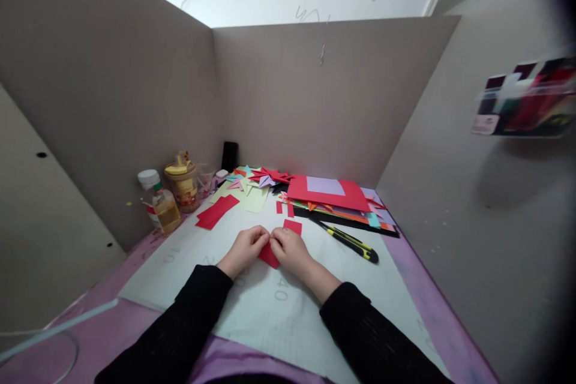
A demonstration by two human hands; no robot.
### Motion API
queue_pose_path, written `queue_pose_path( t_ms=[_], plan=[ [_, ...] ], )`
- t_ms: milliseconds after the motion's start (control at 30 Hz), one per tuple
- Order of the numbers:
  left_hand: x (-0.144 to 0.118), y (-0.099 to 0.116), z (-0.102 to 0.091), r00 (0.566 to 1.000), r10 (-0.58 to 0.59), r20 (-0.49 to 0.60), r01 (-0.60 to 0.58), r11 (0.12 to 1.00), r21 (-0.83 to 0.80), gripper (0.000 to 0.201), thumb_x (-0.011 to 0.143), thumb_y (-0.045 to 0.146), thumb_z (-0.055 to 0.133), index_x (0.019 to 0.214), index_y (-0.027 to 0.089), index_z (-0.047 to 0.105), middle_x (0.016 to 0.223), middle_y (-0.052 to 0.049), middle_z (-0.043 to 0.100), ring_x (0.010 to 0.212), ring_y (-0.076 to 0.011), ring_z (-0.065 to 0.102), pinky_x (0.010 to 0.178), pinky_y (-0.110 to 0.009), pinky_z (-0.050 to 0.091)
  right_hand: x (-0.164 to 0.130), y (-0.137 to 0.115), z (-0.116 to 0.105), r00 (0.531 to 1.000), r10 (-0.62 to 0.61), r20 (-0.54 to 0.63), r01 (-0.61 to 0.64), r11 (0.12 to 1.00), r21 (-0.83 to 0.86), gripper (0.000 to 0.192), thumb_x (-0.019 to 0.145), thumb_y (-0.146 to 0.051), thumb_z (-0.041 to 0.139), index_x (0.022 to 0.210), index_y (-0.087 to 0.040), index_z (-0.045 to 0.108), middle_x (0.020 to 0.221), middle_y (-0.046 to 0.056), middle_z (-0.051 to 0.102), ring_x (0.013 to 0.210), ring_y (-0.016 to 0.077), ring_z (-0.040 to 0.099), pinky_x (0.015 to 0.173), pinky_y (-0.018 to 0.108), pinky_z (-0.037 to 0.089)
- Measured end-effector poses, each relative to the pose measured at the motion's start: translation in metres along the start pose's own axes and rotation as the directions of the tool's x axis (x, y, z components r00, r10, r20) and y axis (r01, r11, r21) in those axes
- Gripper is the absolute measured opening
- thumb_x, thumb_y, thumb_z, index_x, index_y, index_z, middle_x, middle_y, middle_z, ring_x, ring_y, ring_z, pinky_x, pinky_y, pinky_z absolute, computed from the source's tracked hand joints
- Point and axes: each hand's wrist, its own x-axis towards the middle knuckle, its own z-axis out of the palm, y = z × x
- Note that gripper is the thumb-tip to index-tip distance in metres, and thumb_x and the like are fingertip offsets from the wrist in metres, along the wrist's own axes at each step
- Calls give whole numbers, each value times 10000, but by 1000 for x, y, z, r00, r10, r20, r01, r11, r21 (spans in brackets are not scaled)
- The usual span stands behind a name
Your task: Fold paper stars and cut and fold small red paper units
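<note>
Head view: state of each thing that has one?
Red paper: pinched by both hands, on the mat.
Left hand: fingers closed on it.
Right hand: fingers closed on it.
Knife: lying flat, untouched; blade not visible.
Bottle: upright, capped.
Jar: upright, lid on.
Paper stack: lying flat.

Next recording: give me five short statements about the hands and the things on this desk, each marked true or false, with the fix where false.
1. Both hands hold one small red paper piece between them. True: the left hand and right hand meet over it.
2. The yellow and black cutter lies left of the hands. False: it lies to their right, untouched.
3. A bottle with a white cap stands at the left wall. True.
4. The paper stack at the back is topped by a green sheet. False: a red sheet with a lilac rectangle is on top.
5. The right hand rests on the cutter. False: it is on the red piece.
</note>
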Motion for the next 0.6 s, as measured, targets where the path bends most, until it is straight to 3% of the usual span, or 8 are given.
queue_pose_path(
  t_ms=[167, 367, 467, 600],
  plan=[
    [0, 5, 2, 985, 31, -167, -8, 991, 135, 190, 813, 291, 501, 705, 189, 621, 646, 0, 607, 625, -156, 522, 618, -236, 364, 2, 1, 1, 999, 47, -15, -45, 995, 93, 165, 826, -184, 438, 675, -208, 501, 650, -3, 528, 643, 151, 480, 618, 254, 333],
    [3, 2, -12, 959, -23, -281, 59, 991, 118, 198, 798, 303, 511, 669, 183, 601, 591, 12, 569, 582, -150, 491, 579, -235, 345, -1, 8, -7, 989, 145, -32, -129, 945, 302, 162, 805, -204, 455, 646, -203, 487, 608, -28, 501, 593, 134, 474, 582, 242, 339],
    [7, -3, -19, 921, -44, -387, 100, 987, 128, 202, 800, 315, 508, 673, 184, 594, 591, 13, 568, 588, -154, 494, 567, -234, 342, 1, 14, -12, 964, 246, -97, -190, 900, 393, 189, 797, -234, 476, 612, -205, 459, 577, -38, 458, 570, 130, 438, 560, 243, 330],
    [8, -1, -11, 958, 2, -286, 39, 989, 140, 201, 809, 328, 518, 705, 188, 618, 624, 6, 604, 597, -156, 520, 592, -237, 362, 6, 13, -6, 954, 240, -177, -148, 897, 417, 108, 795, -267, 522, 709, -201, 528, 699, -13, 536, 664, 148, 489, 626, 254, 374]
  ],
)
